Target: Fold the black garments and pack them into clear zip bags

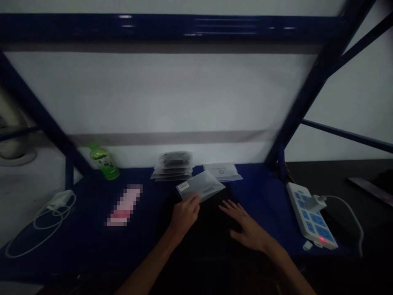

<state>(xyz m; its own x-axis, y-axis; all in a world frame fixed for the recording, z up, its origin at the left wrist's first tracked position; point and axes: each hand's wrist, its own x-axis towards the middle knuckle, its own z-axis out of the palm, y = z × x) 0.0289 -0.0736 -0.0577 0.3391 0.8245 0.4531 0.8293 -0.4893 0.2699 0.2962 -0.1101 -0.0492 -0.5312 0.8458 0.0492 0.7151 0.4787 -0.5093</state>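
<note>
My left hand (184,216) pinches the near edge of a translucent plastic bag (201,185) that carries a small white label at its left end. To the right, my right hand (245,225) has its fingers spread over a dark surface (211,237) and holds nothing. Behind the held bag, a stack of similar clear bags (173,166) with dark contents lies at the back of the blue table. Another flat bag (222,171) with a printed mark lies just right of the stack, partly covered by the held one.
A green bottle (105,162) stands tilted-looking at the back left. A white charger with cable (59,200) lies at far left, near a blurred pink-and-white item (125,207). A power strip (311,217) with a plugged-in adapter sits right. Blue frame bars (172,26) surround the table.
</note>
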